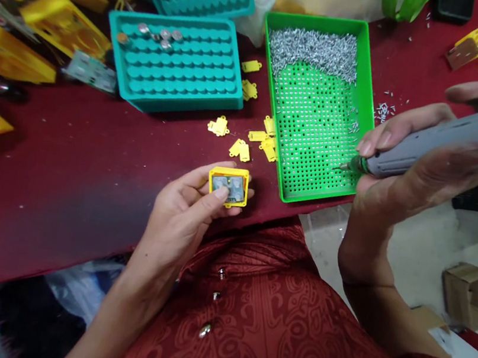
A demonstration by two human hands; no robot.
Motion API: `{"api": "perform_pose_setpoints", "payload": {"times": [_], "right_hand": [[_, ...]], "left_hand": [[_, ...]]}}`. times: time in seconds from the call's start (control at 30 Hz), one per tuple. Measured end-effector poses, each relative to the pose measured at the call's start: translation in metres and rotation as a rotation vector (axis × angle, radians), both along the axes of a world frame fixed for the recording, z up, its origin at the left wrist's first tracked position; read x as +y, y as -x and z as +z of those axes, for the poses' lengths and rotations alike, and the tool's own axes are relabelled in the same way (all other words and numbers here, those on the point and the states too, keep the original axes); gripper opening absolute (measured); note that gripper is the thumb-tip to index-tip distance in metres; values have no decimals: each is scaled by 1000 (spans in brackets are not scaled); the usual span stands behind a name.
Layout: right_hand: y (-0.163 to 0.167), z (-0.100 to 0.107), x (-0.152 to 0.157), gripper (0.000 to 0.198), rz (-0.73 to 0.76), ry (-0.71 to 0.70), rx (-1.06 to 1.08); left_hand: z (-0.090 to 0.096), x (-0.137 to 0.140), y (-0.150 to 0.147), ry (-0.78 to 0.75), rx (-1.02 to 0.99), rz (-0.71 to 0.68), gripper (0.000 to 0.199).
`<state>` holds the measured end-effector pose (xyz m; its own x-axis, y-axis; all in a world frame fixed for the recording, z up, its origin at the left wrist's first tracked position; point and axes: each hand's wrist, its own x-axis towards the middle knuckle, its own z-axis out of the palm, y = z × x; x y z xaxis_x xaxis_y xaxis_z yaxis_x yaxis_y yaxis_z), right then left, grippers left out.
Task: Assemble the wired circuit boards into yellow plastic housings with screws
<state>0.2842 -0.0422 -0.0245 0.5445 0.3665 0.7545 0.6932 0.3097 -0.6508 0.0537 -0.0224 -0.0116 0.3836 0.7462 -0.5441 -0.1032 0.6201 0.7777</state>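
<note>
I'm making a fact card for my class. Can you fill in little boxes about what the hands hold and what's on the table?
left hand: holds small yellow case, a circuit board inside
right hand: grips grey electric screwdriver, tip over the green tray
green tray: perforated, heap of silver screws at far end
teal tray: a few round button cells
tablecloth: dark red, small yellow tabs scattered
</note>
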Motion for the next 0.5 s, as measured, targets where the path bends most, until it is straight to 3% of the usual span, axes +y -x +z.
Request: {"api": "perform_pose_setpoints", "payload": {"times": [0.13,0.37,0.5], "right_hand": [[1,3,-3,58,77,-18,12],[11,3,-5,55,80,-17,38],[0,10,-17,61,63,112,-14]], "left_hand": [[-1,0,0,0,-7,-7,37],[2,0,-1,45,32,16,48],[5,1,-2,58,36,-16,43]]}}
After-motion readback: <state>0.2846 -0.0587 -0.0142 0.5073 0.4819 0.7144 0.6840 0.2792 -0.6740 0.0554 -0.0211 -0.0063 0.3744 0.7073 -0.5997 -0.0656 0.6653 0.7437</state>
